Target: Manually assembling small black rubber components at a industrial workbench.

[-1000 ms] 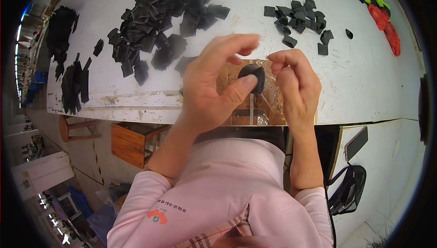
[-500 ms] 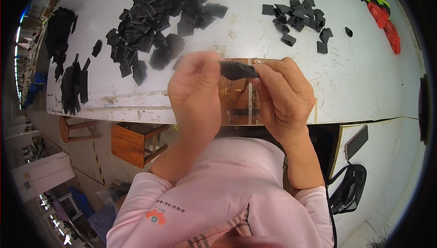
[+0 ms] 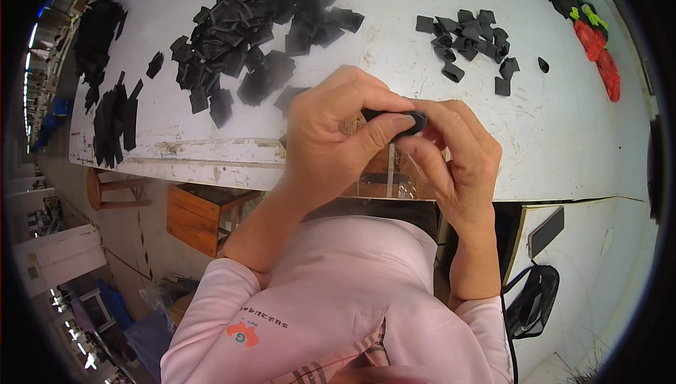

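- I see the left hand (image 3: 338,130) pinching a small black fabric loop (image 3: 420,125), its thumb laid across the front
- The right hand (image 3: 468,151) curls around the loop's right end; I cannot tell whether its fingertips press on the cloth
- The loop sits between both hands, above a brown board (image 3: 403,171) at the near edge of the desk (image 3: 563,137)
- My worry: with the thumb hiding much of it, the loop could twist or slip unseen if that pinch eased
- Uneven pressure from the two hands might crumple it or fold its edge askew
- The cloth looks matte and pliable, so I judge it would give easily
- The big heap of black pieces (image 3: 246,25) is flat and squarish; several in the smaller cluster (image 3: 468,35) gape like short tubes
- Shiny tape covers the board, while the white desk is scuffed and scratched
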A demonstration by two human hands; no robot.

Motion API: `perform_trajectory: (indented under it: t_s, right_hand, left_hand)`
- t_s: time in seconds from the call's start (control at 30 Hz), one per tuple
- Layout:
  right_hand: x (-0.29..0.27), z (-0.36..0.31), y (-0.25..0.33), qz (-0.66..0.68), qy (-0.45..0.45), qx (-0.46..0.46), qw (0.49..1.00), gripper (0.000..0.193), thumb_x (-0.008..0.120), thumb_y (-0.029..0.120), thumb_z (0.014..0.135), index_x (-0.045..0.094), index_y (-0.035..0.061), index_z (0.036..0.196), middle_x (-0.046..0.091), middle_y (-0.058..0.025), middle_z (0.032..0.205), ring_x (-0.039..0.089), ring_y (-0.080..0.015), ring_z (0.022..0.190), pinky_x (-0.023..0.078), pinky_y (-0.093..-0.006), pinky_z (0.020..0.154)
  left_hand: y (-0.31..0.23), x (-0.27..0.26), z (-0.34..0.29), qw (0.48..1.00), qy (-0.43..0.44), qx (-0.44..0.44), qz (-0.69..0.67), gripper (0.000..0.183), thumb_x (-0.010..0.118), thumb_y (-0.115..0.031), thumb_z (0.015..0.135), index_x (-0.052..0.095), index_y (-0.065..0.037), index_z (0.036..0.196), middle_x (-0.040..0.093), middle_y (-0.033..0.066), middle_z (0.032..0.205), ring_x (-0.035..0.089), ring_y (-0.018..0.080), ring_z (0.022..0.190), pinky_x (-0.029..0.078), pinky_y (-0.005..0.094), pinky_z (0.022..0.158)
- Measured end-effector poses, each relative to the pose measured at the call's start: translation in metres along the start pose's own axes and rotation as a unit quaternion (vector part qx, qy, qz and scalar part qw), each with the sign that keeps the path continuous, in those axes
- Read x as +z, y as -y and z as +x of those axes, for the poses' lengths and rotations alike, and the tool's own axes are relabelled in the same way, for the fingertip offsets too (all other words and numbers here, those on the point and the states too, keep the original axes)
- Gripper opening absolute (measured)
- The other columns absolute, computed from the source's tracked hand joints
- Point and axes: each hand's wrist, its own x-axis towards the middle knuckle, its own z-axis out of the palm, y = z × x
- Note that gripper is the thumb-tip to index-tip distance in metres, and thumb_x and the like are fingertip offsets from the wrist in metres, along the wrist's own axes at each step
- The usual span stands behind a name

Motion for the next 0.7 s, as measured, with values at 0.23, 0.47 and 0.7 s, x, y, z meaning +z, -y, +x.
perform_trajectory:
  t_s: [0.23, 0.47, 0.7]
  right_hand:
    - [0.007, 0.0, -0.008, -0.018, 0.001, -0.029, 0.999, 0.016, 0.062, -0.001, 0.068, 0.058, 0.0008, 0.083, 0.051, -0.0083, 0.064, 0.05, -0.0214, 0.055, 0.04, -0.0282, 0.049]
    - [0.008, -0.002, -0.005, -0.081, -0.028, -0.044, 0.995, 0.007, 0.06, 0.0, 0.073, 0.059, -0.0012, 0.079, 0.052, -0.0082, 0.063, 0.046, -0.0176, 0.053, 0.037, -0.0249, 0.048]
    - [0.02, -0.007, -0.015, -0.059, -0.074, -0.033, 0.995, 0.008, 0.059, 0.005, 0.078, 0.057, -0.0027, 0.077, 0.051, -0.0068, 0.061, 0.042, -0.0134, 0.05, 0.032, -0.0222, 0.046]
  left_hand:
    - [0.01, 0.01, -0.009, 0.996, -0.072, 0.049, 0.035, 0.007, 0.061, 0.004, 0.073, 0.059, 0.003, 0.08, 0.055, 0.0075, 0.074, 0.049, 0.0109, 0.065, 0.04, 0.0199, 0.056]
    - [0.02, 0.013, -0.009, 0.989, -0.113, 0.091, 0.015, 0.006, 0.062, 0.002, 0.073, 0.06, 0.001, 0.078, 0.055, 0.0069, 0.074, 0.05, 0.0101, 0.061, 0.04, 0.0204, 0.051]
    - [0.025, 0.004, -0.02, 0.984, -0.143, 0.075, 0.075, 0.008, 0.061, 0.001, 0.072, 0.06, -0.002, 0.079, 0.055, 0.0072, 0.073, 0.052, 0.0124, 0.06, 0.041, 0.0224, 0.052]
